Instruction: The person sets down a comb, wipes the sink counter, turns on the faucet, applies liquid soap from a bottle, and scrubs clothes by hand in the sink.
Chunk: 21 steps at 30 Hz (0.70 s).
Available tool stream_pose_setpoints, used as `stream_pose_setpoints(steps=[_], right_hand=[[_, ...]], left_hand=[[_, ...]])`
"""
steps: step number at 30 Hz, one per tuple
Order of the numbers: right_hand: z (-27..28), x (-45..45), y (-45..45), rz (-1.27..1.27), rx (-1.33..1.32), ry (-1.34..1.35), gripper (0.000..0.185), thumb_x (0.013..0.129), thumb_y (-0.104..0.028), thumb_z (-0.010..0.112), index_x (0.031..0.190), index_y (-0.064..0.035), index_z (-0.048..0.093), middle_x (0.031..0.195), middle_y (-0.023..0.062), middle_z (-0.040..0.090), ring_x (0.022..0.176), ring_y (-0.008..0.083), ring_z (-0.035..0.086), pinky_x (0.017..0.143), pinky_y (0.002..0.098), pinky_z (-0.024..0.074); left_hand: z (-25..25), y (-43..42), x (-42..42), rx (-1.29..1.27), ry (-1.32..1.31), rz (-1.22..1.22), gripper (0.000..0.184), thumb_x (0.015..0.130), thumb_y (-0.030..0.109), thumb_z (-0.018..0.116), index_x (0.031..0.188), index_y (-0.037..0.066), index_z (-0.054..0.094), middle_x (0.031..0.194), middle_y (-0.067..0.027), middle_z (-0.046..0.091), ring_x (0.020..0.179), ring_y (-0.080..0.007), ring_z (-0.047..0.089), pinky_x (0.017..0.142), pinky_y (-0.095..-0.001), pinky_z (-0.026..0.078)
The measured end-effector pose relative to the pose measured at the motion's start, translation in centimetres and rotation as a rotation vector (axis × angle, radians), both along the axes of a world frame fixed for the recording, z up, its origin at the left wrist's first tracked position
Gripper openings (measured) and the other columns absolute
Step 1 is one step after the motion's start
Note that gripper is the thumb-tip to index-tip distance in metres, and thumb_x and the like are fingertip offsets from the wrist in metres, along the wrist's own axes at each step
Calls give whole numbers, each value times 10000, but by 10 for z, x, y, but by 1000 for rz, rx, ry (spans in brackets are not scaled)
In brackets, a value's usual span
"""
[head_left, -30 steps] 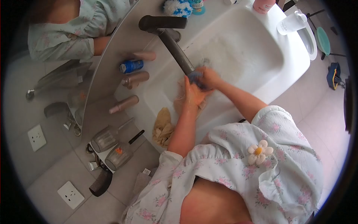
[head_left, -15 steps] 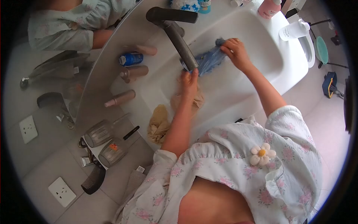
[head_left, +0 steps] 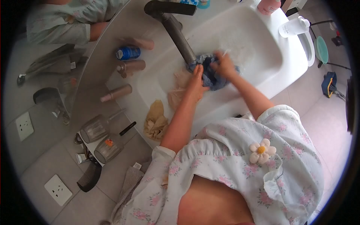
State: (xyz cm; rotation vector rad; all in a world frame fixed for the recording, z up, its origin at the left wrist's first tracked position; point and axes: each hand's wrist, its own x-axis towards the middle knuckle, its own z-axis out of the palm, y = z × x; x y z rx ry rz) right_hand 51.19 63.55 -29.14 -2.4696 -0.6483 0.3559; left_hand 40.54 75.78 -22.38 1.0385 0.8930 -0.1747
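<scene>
A blue cloth is bunched up under the end of the dark faucet, over the white sink. My left hand grips its near-left side, just below the spout. On the cloth's right side is my right hand, blurred by motion, with its fingers closed on the fabric. Beside my left hand, a pale beige cloth lies wet in the basin. A tan cloth rests crumpled on the sink's left edge.
A clear bottle and a pink bottle stand on the far right rim. Left of the sink are a blue can, pinkish bottles, glass cups and a black comb. A mirror borders the left side.
The blue cloth, stretched between my hands half a second ago, is now bunched together. My right hand has moved left and down towards my left hand.
</scene>
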Motion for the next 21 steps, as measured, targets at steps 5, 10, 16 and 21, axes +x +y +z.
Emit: stream_pose_setpoints(steps=[5,10,16,21], right_hand=[[64,-72,43,150,358,375,377,779,-247,639,1116,-96,566,1036,186,604,966,369,579,830,432,462],[129,-71,39,428,320,83,219,779,-252,625,937,-101,608,904,132,616,794,349,609,696,418,492],[60,48,19,398,-81,-158,172,799,-182,560,953,-160,633,1090,74,601,1048,295,549,797,419,466],[36,50,-14,53,-159,-158,585,742,-160,657,1289,-202,453,1349,71,416,1243,340,382,979,495,352]], left_hand=[[-19,14,-13,-512,-91,335,742,829,673,449,1336,137,367,1298,-95,443,1171,-253,473,1008,-421,361],[29,9,-3,-377,-217,225,546,914,536,424,1296,146,432,1225,-43,512,1127,-199,500,972,-363,390],[-29,0,11,-294,-50,216,621,901,504,491,1324,57,404,1311,-66,456,1175,-227,446,984,-358,353],[-14,12,-6,91,18,-42,660,881,485,538,1402,130,343,1321,-135,425,1172,-268,433,951,-407,362]])
